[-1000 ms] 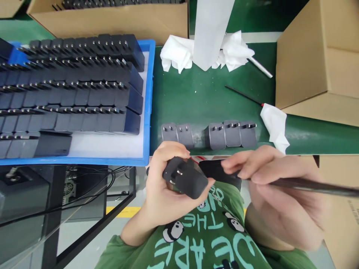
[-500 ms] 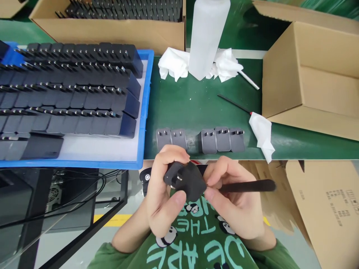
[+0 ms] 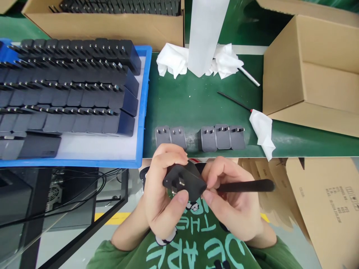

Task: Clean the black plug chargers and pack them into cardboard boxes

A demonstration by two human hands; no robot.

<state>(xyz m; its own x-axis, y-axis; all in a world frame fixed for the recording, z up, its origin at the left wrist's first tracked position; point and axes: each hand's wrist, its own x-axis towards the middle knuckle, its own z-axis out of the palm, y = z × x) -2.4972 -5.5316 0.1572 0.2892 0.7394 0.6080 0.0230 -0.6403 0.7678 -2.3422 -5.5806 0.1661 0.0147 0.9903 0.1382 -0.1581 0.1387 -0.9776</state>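
A black plug adapter (image 3: 187, 179) with metal pins is gripped between the thumb and fingers of my left hand (image 3: 165, 194). My right hand (image 3: 232, 198) is closed round a dark flat-handled tool (image 3: 246, 186), its thumb and forefinger pinched at the adapter's right corner. The tool's working end is hidden by the fingers. Past my hands, two grey adapters (image 3: 170, 137) stand side by side near the table's front edge. To their right sits a group of three more (image 3: 223, 137), pins up.
On the left, a blue tray (image 3: 143, 108) holds rows of adapters. Behind are a carton (image 3: 112, 28) of black adapters, white wipes (image 3: 172, 59) and a white bottle (image 3: 207, 33). A thin screwdriver (image 3: 234, 101) with a wrapped handle lies near an open carton (image 3: 283, 74).
The adapter has tilted slightly in my left hand, and my left thumb has shifted a little to the right. The view of the table has moved slightly upward.
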